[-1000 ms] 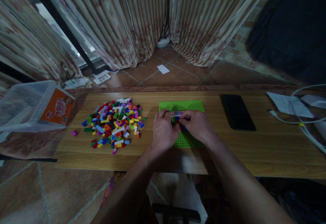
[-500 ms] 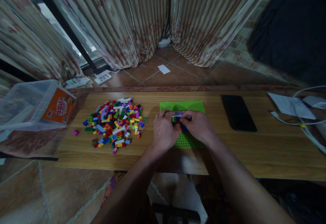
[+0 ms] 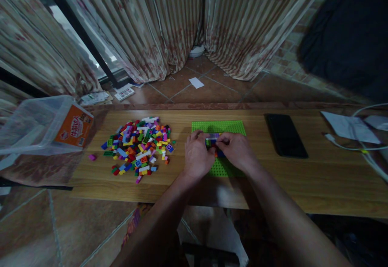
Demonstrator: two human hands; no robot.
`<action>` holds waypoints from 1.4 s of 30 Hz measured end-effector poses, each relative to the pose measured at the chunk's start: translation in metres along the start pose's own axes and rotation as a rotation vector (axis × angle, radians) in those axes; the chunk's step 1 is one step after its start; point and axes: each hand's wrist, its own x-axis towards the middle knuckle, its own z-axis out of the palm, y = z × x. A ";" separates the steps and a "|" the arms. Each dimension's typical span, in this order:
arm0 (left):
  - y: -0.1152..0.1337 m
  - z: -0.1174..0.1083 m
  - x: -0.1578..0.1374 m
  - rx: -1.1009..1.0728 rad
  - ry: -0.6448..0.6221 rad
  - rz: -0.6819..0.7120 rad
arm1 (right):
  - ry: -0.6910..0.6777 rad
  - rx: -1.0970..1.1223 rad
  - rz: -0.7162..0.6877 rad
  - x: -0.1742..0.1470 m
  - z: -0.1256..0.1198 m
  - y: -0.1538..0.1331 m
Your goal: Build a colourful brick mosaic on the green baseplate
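Over a green studded baseplate [image 3: 227, 170] on the wooden table, both hands work at a small cluster of toy bricks [image 3: 212, 136] in white, purple, blue and red. My left hand [image 3: 198, 151] curls around the cluster's left side, its fingers closed on the bricks. From the right, my right hand [image 3: 235, 147] pinches at the same cluster with thumb and fingertips. Much of the cluster is hidden by the fingers, so I cannot tell which single brick each hand grips.
Left of the baseplate spreads a pile of loose colored bricks [image 3: 141, 143], with a lone magenta brick [image 3: 92, 157] beside it. A clear plastic box [image 3: 39, 125] stands at the far left. A black phone [image 3: 285, 135], paper [image 3: 350, 126] and white cables [image 3: 368, 157] lie to the right.
The hands stay on the same brick cluster with almost no change in grip. The whole view has shifted slightly, so everything sits a little further right.
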 end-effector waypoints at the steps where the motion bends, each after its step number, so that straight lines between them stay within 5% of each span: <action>1: 0.000 0.000 0.000 -0.013 0.000 0.000 | 0.001 0.001 0.000 0.000 0.000 0.000; 26: -0.006 -0.011 0.004 -0.081 -0.077 0.024 | -0.043 -0.002 -0.015 -0.004 -0.002 0.007; 31: -0.025 -0.042 0.012 -0.111 -0.100 -0.026 | -0.007 -0.004 0.010 -0.003 -0.006 0.006; 37: -0.080 -0.098 0.020 0.021 -0.137 0.125 | 0.091 -0.009 0.069 0.003 -0.019 0.007; 42: -0.097 -0.113 0.016 0.109 -0.161 0.183 | 0.126 0.023 0.066 0.005 -0.026 0.010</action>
